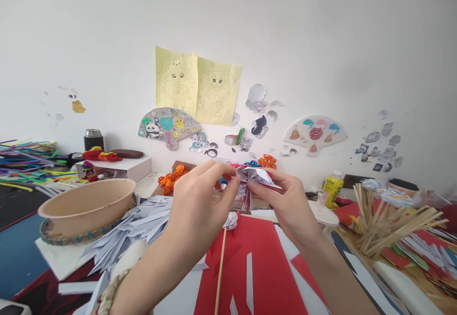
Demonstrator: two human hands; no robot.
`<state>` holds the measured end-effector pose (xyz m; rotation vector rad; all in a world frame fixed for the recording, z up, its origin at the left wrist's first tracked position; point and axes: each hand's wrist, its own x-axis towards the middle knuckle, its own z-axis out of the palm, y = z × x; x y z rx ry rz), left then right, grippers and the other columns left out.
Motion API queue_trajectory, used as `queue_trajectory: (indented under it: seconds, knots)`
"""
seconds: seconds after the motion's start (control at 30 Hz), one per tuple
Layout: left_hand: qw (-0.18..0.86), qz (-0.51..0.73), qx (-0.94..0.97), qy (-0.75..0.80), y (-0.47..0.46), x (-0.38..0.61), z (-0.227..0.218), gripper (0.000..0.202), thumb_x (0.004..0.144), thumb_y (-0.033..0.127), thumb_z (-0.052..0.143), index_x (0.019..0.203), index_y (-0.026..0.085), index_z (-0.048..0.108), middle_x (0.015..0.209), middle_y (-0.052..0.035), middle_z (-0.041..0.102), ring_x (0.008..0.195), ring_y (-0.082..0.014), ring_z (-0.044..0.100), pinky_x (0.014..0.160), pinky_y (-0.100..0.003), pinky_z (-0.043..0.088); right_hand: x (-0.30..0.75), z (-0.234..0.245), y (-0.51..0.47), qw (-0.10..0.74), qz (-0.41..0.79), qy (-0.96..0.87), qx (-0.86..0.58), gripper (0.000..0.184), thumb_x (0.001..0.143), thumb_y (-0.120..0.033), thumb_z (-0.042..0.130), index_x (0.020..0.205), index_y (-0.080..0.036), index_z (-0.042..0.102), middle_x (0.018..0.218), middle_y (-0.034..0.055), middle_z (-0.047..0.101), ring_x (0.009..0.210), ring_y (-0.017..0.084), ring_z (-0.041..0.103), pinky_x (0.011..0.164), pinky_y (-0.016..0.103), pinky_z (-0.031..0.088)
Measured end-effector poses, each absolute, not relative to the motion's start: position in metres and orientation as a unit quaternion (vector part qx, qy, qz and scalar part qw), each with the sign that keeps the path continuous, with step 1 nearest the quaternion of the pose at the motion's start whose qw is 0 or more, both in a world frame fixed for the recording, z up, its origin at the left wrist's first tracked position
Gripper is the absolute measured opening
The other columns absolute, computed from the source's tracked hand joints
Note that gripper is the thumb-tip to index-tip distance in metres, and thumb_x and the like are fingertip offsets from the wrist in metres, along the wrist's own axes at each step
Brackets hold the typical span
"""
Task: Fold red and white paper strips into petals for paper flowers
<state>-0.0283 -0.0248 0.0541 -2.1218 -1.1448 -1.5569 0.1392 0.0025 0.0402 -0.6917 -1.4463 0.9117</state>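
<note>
Pinching from both sides: left hand (200, 203) and right hand (287, 205) each grip the folded paper piece (255, 177) between thumb and fingertips. They hold it up in mid-air, above the red paper sheet (266, 267).

Piece is pale and pleated into sharp fan-like creases, with red edges hanging below. Exact shape is hard to make out, since fingers cover its left side.

Under it, a thin wooden stick (220, 267) lies on the red sheet, its lower end cut off by the frame. A small white paper rosette (232, 220) sits at its top.

Left:
- White paper strips (143, 222) in a pile, pointed ends.
- Beige bowl (87, 201), smooth and matte, on a woven tray (57, 239).
- Colourful pipe cleaners (24, 162), cut off at the edge.

Behind: orange fluffy flowers (171, 179), partly blocked by the left hand.

Right: bundle of bare wooden sticks (385, 222), splayed, with a yellow bottle (332, 189) beyond it.

Wall: two yellow drawings (196, 86).
</note>
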Motion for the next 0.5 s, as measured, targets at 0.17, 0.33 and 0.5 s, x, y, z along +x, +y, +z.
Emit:
queue_trajectory:
  seconds: [0.17,0.33,0.5]
  knots:
    - [0.159,-0.535,-0.729,-0.396,-0.0215,-0.0302,0.0515,0.011,0.087,0.013,0.06,0.08,0.019,0.066,0.071,0.0014,0.068,0.061,-0.0126,0.06,0.058,-0.023,0.042,0.1401,0.0405,0.0016,0.586,0.396,-0.634,-0.313,0.021,0.073,-0.036,0.083,0.087,-0.021,0.08,0.088,0.0042,0.078,0.087,0.025,0.071,0.076,0.034,0.059]
    - [0.246,-0.522,-0.746,-0.331,-0.0187,-0.03,0.0487,0.017,0.091,0.01,0.054,0.08,0.015,0.067,0.077,-0.0023,0.07,0.067,-0.0141,0.061,0.06,-0.025,0.043,0.1433,0.0403,0.0022,0.557,0.442,-0.629,-0.315,0.024,0.071,-0.036,0.085,0.089,-0.021,0.08,0.087,0.0044,0.078,0.086,0.024,0.071,0.079,0.036,0.059]
    - [0.227,-0.516,-0.733,-0.38,-0.0219,-0.0303,0.0498,0.016,0.089,0.013,0.056,0.076,0.015,0.065,0.068,-0.0002,0.066,0.061,-0.0134,0.058,0.057,-0.025,0.041,0.1457,0.0427,0.0026,0.506,0.495,-0.635,-0.31,0.029,0.074,-0.039,0.083,0.096,-0.022,0.079,0.097,0.0067,0.078,0.093,0.026,0.072,0.084,0.038,0.058]
